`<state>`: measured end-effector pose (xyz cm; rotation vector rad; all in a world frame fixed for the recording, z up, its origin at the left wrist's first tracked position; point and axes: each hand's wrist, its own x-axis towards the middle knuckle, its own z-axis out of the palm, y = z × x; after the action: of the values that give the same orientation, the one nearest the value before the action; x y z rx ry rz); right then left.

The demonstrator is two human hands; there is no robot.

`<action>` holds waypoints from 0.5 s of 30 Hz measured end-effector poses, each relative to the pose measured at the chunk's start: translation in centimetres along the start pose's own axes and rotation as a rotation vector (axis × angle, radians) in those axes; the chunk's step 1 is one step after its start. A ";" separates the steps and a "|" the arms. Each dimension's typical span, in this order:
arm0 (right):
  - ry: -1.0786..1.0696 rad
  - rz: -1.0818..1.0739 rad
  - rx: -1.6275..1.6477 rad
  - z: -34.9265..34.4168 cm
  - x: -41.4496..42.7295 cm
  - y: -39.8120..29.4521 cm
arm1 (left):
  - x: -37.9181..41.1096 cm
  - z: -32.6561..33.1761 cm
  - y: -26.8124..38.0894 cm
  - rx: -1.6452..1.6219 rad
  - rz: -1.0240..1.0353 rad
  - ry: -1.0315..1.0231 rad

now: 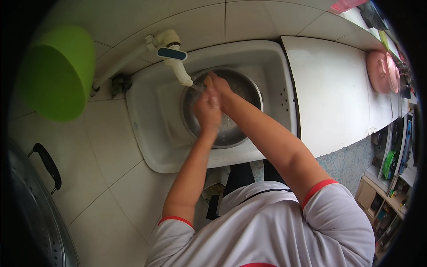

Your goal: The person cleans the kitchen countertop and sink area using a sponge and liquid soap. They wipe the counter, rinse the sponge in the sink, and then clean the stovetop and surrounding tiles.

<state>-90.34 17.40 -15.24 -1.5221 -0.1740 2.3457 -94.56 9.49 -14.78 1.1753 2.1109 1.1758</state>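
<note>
Both hands are together under the white plastic faucet, over a round metal basin that stands in the white sink. A thin stream of water runs from the spout onto them. My right hand is curled around a small yellowish object, mostly hidden; its kind is unclear. My left hand is blurred and presses against the right one just below that object. Whether its fingers also grip the object cannot be seen. Some water and small pale bits show in the basin's bottom.
A green plastic container is at the upper left. The black handle of a perforated metal pot juts out at lower left. Right of the sink lies a white countertop, with a pink lidded pot farther along.
</note>
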 end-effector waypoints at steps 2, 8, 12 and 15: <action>-0.186 -0.201 0.043 -0.8 2.0 2.0 | 1.0 1.0 -0.5 0.056 0.149 0.058; -0.105 -0.254 -0.183 0.3 2.8 2.8 | 4.8 -1.1 -2.9 -0.067 -0.216 0.031; -0.134 -0.139 -0.192 -2.1 5.2 0.3 | 1.4 1.3 -0.7 0.059 0.103 0.093; -0.203 -0.157 0.015 -0.2 2.5 2.5 | 5.8 -0.5 -4.7 -0.434 -0.471 0.011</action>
<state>-91.63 15.93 -18.11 -1.2141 -0.3123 2.3649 -100.17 12.90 -18.35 0.4478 1.8613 1.3108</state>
